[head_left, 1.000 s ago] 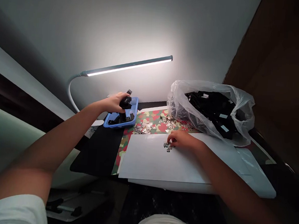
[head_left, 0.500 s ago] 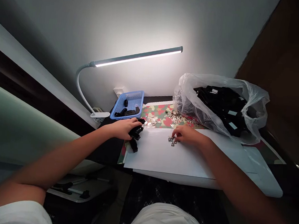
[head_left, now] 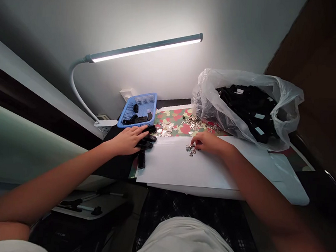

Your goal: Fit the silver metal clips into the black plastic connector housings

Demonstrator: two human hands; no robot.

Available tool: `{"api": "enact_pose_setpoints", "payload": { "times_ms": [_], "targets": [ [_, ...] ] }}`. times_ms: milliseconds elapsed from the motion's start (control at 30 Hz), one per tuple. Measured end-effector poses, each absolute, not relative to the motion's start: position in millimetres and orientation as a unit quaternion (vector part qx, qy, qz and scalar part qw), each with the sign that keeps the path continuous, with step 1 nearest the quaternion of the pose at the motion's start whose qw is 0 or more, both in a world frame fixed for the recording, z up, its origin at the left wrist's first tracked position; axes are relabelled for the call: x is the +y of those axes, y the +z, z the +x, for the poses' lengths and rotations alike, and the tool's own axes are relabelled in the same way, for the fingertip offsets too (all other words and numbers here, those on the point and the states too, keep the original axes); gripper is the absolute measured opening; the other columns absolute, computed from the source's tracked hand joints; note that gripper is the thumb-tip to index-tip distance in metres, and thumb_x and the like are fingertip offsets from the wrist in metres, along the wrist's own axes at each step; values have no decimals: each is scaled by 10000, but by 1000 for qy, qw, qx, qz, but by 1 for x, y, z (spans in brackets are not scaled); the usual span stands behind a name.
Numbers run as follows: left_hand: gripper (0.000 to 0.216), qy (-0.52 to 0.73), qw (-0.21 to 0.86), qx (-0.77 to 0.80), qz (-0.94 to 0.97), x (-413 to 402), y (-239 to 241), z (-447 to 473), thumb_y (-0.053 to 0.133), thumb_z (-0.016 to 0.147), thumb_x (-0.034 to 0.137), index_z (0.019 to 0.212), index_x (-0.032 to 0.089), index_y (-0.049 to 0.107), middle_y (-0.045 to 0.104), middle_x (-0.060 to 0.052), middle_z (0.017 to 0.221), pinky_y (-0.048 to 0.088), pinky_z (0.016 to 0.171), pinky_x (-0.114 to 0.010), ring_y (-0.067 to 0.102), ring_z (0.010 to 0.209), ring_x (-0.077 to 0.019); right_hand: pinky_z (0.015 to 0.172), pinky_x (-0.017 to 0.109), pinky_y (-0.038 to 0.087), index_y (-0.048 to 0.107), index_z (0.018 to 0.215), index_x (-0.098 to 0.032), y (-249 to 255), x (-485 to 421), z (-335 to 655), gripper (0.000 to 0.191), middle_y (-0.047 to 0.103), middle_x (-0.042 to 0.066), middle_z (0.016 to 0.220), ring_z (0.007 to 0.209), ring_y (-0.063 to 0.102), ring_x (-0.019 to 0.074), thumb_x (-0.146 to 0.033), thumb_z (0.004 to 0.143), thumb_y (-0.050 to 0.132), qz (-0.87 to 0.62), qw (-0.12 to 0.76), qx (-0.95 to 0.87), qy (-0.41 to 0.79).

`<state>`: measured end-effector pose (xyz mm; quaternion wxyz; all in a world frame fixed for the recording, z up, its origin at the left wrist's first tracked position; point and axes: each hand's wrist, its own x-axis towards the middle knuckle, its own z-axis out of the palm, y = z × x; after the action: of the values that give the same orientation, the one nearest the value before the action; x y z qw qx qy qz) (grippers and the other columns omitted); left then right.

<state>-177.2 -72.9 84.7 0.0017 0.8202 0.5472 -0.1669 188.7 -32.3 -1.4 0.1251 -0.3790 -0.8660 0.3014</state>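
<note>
Going left to right on my feed, the left hand (head_left: 127,140) lay at 11 o'clock, its fingers stretched forward over a small group of black parts (head_left: 145,141). I could not tell whether those fingers were actually gripping them. One of the parts lay just past the fingertips, and the group sat at the left edge of a white sheet (head_left: 176,167). Beyond the hand, also at 11 o'clock, stood a blue basket (head_left: 145,101) holding a few more black pieces (head_left: 136,119), with a desk lamp (head_left: 145,48) shining above it.

At 12 o'clock, a camouflage mat (head_left: 176,117) carried a scatter of metal bits (head_left: 167,130). A smaller cluster of metal bits (head_left: 191,150) sat on the white sheet, right at the right hand (head_left: 210,141). That hand's fingertips (head_left: 197,142) were curled down against the cluster, though I could not tell whether they held any. At 1 o'clock sat a clear plastic bag (head_left: 207,109) full of black parts (head_left: 245,103).
</note>
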Motion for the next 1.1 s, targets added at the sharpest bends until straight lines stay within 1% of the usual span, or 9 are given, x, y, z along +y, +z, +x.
{"api": "enact_pose_setpoints", "payload": {
  "times_ms": [100,200,267,433,700,867,967,1033,1100],
  "targets": [
    [604,-88,-32,523,847,-78,89,-173,643,723,324,1325,300,598,369,-48,1604,244,1194,-500,348,1454,-363,705,253,405,772,973,-167,3,-29,195,229,729,50,851,783,623,161,-106,822,611,-383,121,-859,318],
    [337,-20,0,489,872,-99,84,-156,631,713,250,1047,262,670,588,-62,1391,381,1104,-471,500,1327,-315,730,252,417,779,868,-175,8,-26,201,197,736,51,865,828,640,164,-121,842,591,-373,116,-862,324],
    [259,-19,41,441,896,-118,74,-146,623,697,202,954,229,648,636,-74,1315,440,1034,-453,560,1252,-300,728,251,424,780,870,-178,10,-25,202,166,734,57,918,852,644,168,-140,828,624,-370,103,-866,319],
    [275,-25,28,431,902,-141,46,-161,614,637,136,902,203,644,679,-102,1267,475,973,-455,627,1162,-306,721,258,432,779,892,-174,11,-28,197,145,709,73,975,876,634,179,-143,790,681,-391,92,-873,277],
    [164,-5,-7,479,878,-111,57,-201,573,737,218,862,207,678,727,-111,1134,497,871,-431,670,1054,-301,688,255,411,738,804,-160,6,-29,194,171,711,73,956,840,625,171,-65,791,597,-392,81,-874,276],
    [75,56,-27,482,874,-102,63,-198,616,756,261,789,215,666,715,-83,881,453,781,-386,637,829,-253,708,271,399,728,866,-159,5,-30,195,192,707,78,952,857,615,180,-178,914,543,-376,106,-878,275],
    [168,188,81,514,833,-105,63,-168,703,731,325,701,202,592,613,-37,708,402,669,-317,546,695,-190,692,269,388,726,916,-169,6,-32,193,139,708,75,973,856,611,183,-248,905,612,-388,101,-876,269],
    [326,292,259,512,765,-106,59,-132,710,770,464,699,191,546,526,-7,650,337,573,-274,455,601,-138,687,267,379,722,933,-174,5,-33,191,102,710,74,990,869,609,189,-216,858,668,-412,97,-871,248],
    [496,377,492,441,649,-102,52,-90,662,756,675,784,197,530,456,26,601,288,504,-246,371,519,-107,701,268,376,721,926,-174,2,-32,187,100,712,72,977,875,606,190,-170,843,665,-429,103,-869,225]
  ]
}}
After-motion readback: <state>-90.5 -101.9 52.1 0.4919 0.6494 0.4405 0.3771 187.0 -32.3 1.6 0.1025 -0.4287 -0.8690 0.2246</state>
